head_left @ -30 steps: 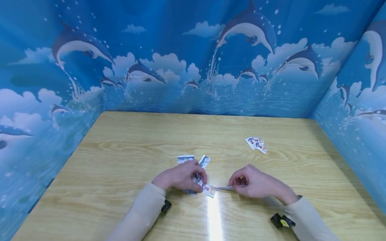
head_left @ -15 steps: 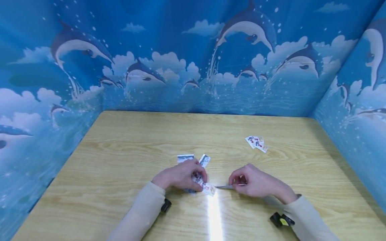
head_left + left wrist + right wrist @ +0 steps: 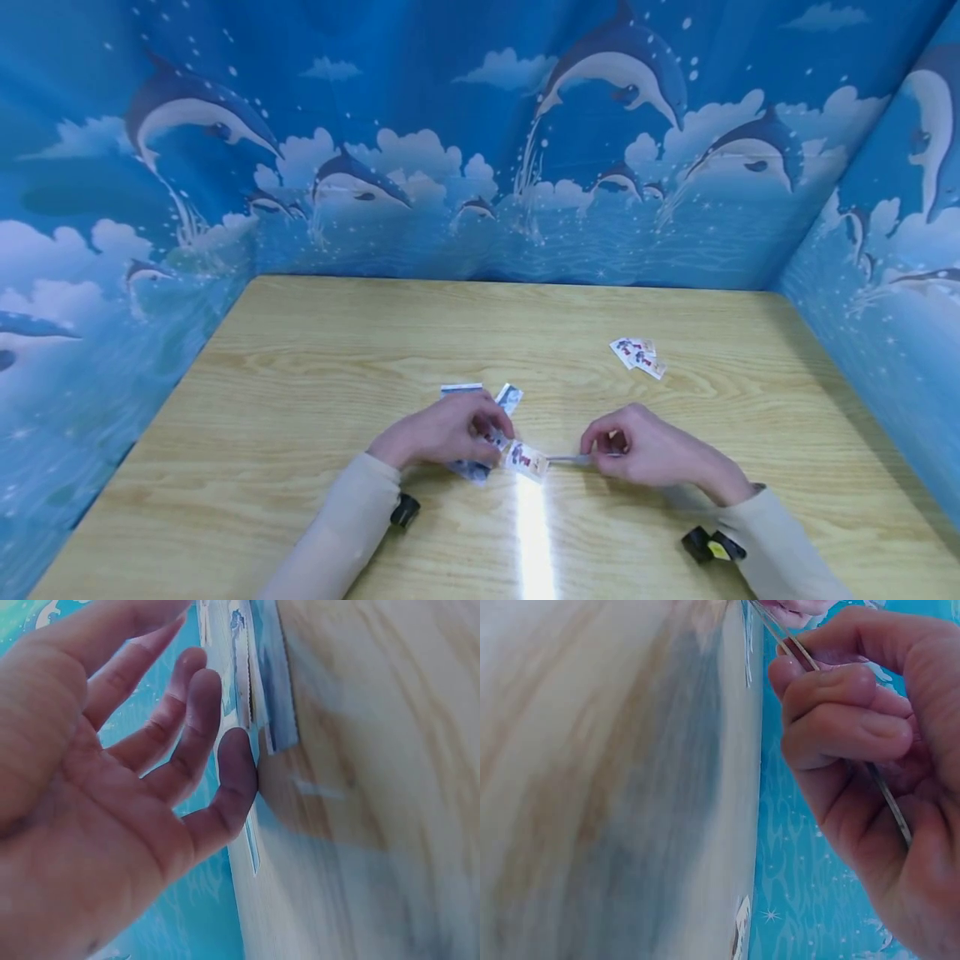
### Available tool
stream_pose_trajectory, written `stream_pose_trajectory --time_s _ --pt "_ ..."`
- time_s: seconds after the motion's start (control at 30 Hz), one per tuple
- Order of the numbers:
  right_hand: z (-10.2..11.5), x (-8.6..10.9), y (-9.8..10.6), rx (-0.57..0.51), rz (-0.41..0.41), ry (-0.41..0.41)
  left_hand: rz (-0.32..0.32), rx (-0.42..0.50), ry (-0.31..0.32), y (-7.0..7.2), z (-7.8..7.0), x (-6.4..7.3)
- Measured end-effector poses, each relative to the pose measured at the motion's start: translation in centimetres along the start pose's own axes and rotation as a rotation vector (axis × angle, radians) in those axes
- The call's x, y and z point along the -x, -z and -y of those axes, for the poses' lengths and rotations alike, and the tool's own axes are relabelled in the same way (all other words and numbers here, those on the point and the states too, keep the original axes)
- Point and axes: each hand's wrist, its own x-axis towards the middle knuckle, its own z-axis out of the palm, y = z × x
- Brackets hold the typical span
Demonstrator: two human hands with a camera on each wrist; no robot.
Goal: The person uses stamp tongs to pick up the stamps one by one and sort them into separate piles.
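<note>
My right hand (image 3: 637, 446) grips a pair of slim metal tweezers (image 3: 568, 459) between thumb and fingers, seen close up in the right wrist view as tweezers (image 3: 799, 652). Their tips point left and meet the right edge of a small white stamp (image 3: 527, 461) with a red and blue figure. Left of it, my left hand (image 3: 450, 429) hovers over a loose group of stamps, thumb and forefinger apart around another stamp (image 3: 493, 438). In the left wrist view the left hand's fingers (image 3: 202, 712) curve loosely beside perforated stamp edges (image 3: 277, 690). The left hand partly hides the group.
Two blue-grey stamps, an upright one (image 3: 509, 397) and a flat one (image 3: 462, 388), lie just beyond the left hand. Farther right rests a small overlapping cluster of figure stamps (image 3: 637, 357). Dolphin-print curtains (image 3: 420, 208) border the wooden table (image 3: 337, 333).
The figure stamp has come away from the left fingers and shifted slightly right with the tweezers. The right hand moved a little right; the left hand drew slightly left, its fingers loosening.
</note>
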Motion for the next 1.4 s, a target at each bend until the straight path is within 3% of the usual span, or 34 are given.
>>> stream_pose_trajectory --time_s 0.27,0.6,1.07,1.4 --pt "-0.1 0.6 0.8 -0.01 -0.023 -0.043 -0.077 -0.018 0.015 0.4 0.3 0.5" --pt "-0.4 1.5 1.9 -0.007 -0.063 -0.079 -0.173 -0.166 0.066 0.7 1.3 1.4" --pt "-1.8 2.7 3.2 0.031 -0.197 -0.01 -0.146 -0.183 0.071 0.8 1.6 1.5" --pt "-2.7 3.9 4.4 0.001 -0.265 -0.13 -0.138 -0.172 0.106 0.8 1.6 1.3"
